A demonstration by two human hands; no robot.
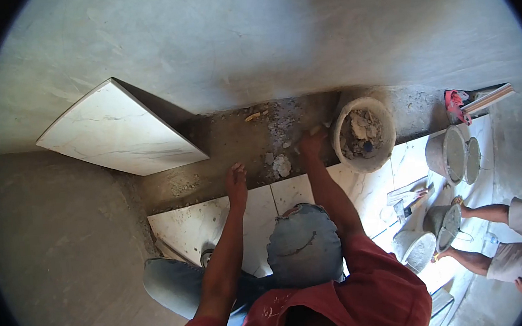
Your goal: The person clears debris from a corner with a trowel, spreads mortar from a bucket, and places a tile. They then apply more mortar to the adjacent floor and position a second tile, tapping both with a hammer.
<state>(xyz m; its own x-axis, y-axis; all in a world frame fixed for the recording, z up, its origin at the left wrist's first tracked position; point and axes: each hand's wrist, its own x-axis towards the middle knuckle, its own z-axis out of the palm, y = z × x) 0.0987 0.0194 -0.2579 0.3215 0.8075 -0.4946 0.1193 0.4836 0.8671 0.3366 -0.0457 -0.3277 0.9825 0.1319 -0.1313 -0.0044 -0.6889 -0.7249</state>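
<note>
My right hand (313, 142) is at the left side of a round bucket (366, 161) that holds broken mortar and rubble; its fingers are bent, and whether they grip something is too small to tell. Over the dirt strip by the laid tiles hovers my left hand (236, 176), with its fingers curled and nothing visible in them. Between the hands lie a pale lump (282, 165) and loose grey debris (282, 124). A large white marbled tile (122, 132) leans against the wall to the left.
Laid white tiles (260, 219) run under my knees. At the right are several cement buckets (443, 156), trowels (410, 199), a red bag (454, 105) and tile strips (488, 99). A co-worker's hands (449, 252) touch a bucket there.
</note>
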